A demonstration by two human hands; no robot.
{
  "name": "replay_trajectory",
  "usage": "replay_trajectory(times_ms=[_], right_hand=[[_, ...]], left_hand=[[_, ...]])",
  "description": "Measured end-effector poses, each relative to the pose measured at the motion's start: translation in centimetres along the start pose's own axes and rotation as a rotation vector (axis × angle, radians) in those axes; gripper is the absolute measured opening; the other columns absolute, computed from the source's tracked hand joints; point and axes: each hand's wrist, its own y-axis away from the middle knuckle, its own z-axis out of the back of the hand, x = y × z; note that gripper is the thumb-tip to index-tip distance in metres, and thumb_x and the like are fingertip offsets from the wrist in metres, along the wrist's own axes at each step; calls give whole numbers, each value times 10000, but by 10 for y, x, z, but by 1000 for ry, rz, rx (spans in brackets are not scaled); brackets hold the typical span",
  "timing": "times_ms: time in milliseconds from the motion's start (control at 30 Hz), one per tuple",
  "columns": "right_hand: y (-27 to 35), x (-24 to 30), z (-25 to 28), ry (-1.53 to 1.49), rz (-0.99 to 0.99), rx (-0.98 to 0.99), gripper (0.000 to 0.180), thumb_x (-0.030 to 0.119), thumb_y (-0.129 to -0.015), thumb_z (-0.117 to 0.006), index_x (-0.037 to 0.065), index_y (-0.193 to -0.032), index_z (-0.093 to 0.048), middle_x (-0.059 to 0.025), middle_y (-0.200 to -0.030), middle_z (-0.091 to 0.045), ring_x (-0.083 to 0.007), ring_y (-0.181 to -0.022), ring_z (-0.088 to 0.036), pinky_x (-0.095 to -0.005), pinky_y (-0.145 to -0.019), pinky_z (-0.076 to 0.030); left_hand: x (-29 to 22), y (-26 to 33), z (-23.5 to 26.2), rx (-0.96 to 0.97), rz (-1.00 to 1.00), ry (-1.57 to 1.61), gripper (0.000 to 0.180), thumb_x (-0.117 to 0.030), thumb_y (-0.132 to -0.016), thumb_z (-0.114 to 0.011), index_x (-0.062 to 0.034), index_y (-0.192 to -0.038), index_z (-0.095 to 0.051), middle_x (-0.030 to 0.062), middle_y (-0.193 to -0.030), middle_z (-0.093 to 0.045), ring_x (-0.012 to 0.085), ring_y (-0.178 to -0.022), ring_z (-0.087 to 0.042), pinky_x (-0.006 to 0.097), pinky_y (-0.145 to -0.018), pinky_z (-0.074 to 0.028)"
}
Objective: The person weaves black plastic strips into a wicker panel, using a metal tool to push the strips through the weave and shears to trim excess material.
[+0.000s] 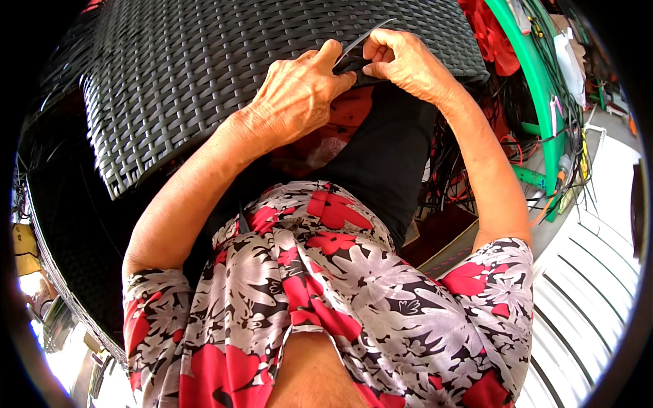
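A dark woven wicker panel (pixel 224 61) spreads across my lap and away from me, its near edge running below both hands. A thin, flat wicker strip (pixel 353 45) stands up between my hands in a curve, catching the light. My left hand (pixel 296 92) rests at the panel's near edge, with index finger and thumb closing on the strip's lower part. To its right, my right hand (pixel 408 64) has its fingers curled and the thumb pressed toward them, close beside the strip. What these right fingers hold is hidden.
A green curved frame (pixel 537 75) stands at the right, with tangled dark strips (pixel 500 129) under it. Red cloth or plastic (pixel 496 34) hangs by the panel's far right corner. A white slatted surface (pixel 578 285) lies at the lower right. Another woven piece (pixel 68 299) curves along the left.
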Motion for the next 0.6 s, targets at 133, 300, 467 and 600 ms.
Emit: replay_trajectory(times_ms=[133, 300, 467, 600], right_hand=[[-8, 9, 5, 211, 40, 5, 250, 118, -680, -717, 7, -805, -530, -73, -730, -571, -221, -715, -568, -350, -657, -452], [0, 19, -2, 303, 51, -45, 283, 112, -659, -674, 31, -883, -522, -120, -834, -600, -323, -857, -584, -403, -723, -469], [22, 16, -24, 288, 191, -307, 281, 4, -626, -619, 74, -885, -533, -70, -895, -564, -275, -899, -541, -374, -775, -459], [31, 10, -41, 283, 316, -498, 406, -61, -615, -561, 116, -973, -635, -41, -890, -554, -270, -841, -521, -352, -779, -458]], left_hand=[[9, -7, 8, 109, -47, 7, 334, -9, -752, -553, -79, -1064, -649, 136, -957, -479, 304, -747, -593, 390, -598, -480], [36, -5, 2, -70, -53, 348, 257, -8, -822, -542, -64, -1051, -646, 85, -847, -493, 217, -647, -537, 321, -564, -431], [35, 11, 23, -193, 220, 542, 190, 42, -837, -536, -28, -968, -656, 39, -757, -441, 127, -629, -451, 244, -555, -358], [27, 24, 20, -200, 73, 308, 321, 125, -745, -519, -25, -994, -655, 99, -808, -477, 240, -727, -540, 279, -630, -435]])
